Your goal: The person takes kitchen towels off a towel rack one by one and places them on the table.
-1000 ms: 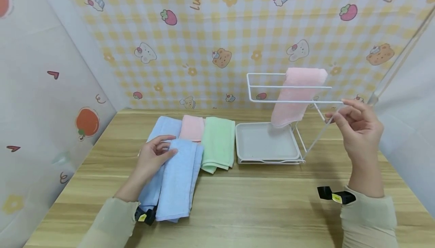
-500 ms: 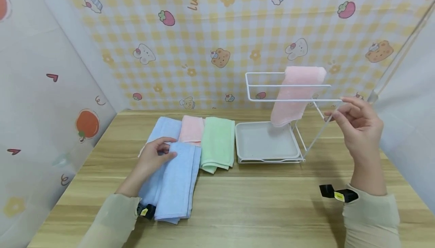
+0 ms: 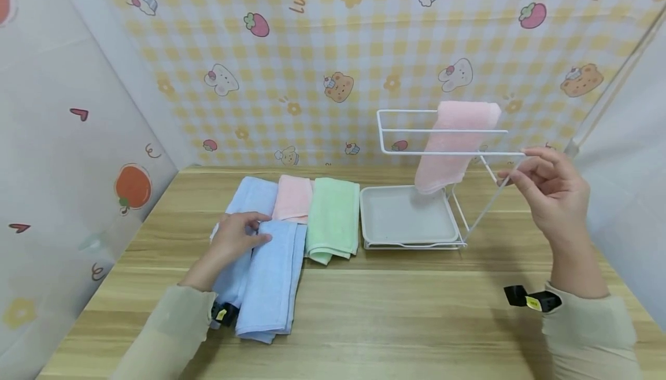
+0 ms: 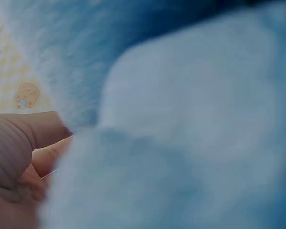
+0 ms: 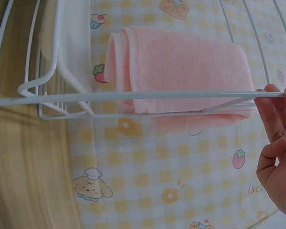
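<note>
A folded blue towel (image 3: 270, 284) lies on the near left of the table, its upper left edge pinched between the thumb and fingers of my left hand (image 3: 231, 240). Blurred blue cloth (image 4: 181, 176) fills most of the left wrist view. Partly under that hand lies a second folded blue towel (image 3: 255, 192). My right hand (image 3: 559, 200) grips the front right corner of a white wire rack (image 3: 447, 153), thumb and fingers on the bars. Draped over the rack's back bar is a pink towel (image 3: 458, 131), seen from the side in the right wrist view.
Beyond the blue towels lie a small folded pink towel (image 3: 292, 198) and a folded green towel (image 3: 334, 215), side by side. A pale grey tray (image 3: 408, 215) sits in the rack's base. A patterned cloth wall (image 3: 312, 50) closes off the back of the wooden table (image 3: 374, 322).
The nearer blue towel has slid slightly towards me and to the left with my left hand. My right forearm has shifted a little right while the fingers stay on the rack.
</note>
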